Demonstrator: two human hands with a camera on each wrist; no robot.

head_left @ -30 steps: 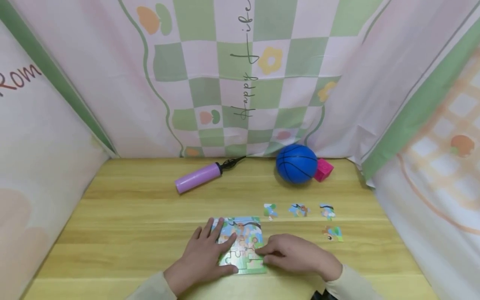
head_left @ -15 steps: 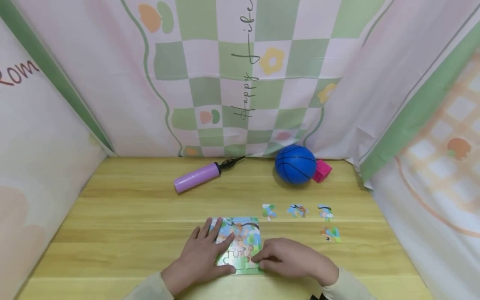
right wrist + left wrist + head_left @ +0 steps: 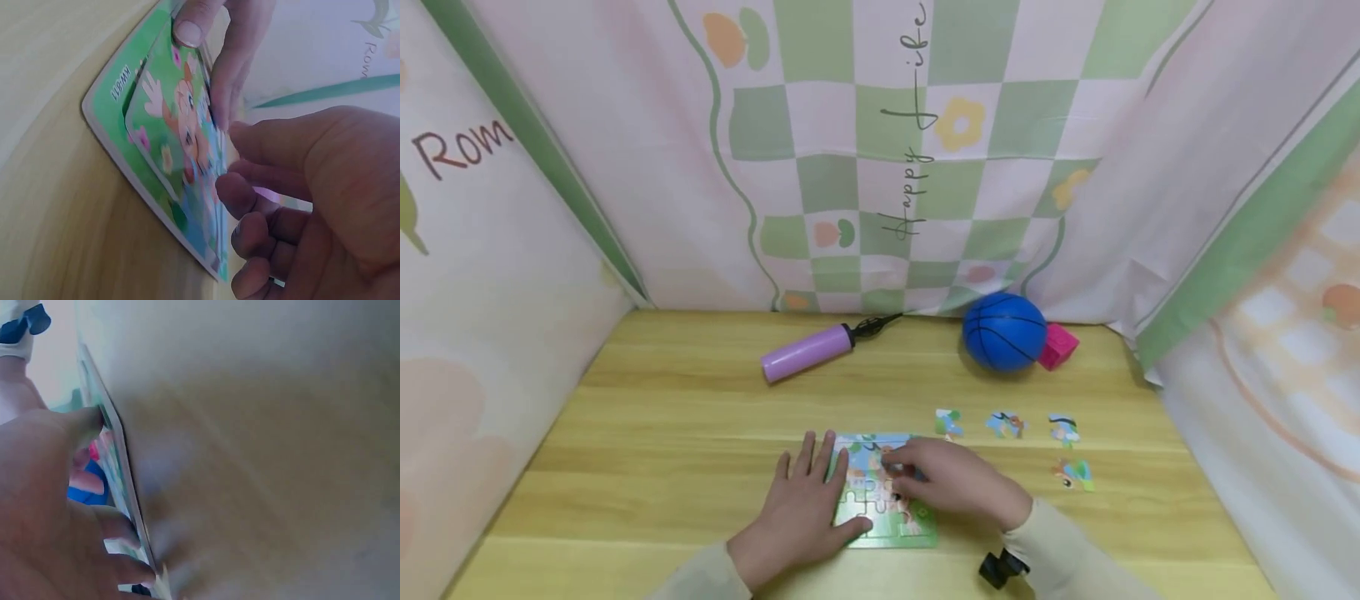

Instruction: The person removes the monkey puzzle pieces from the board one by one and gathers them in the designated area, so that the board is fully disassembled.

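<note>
Wood-grain surface [image 3: 662,433], pastel checked cloth [image 3: 865,150] hung behind. Left hand [image 3: 797,508] lies flat, fingers straight, on the left edge of the puzzle board [image 3: 887,533]. Right hand [image 3: 955,479] is over the board's middle, fingers bent down on the pieces; can't tell if they pinch one. Four loose pieces [image 3: 1007,423] sit right of the right fingers. Beyond the fingers: purple pump [image 3: 808,352], blue ball [image 3: 1004,331], pink block [image 3: 1060,346].

The counter [image 3: 647,433] lies bare along its left edge; pump [image 3: 808,352], ball [image 3: 1004,330] (pink block [image 3: 1060,347] beside) line the far edge.
</note>
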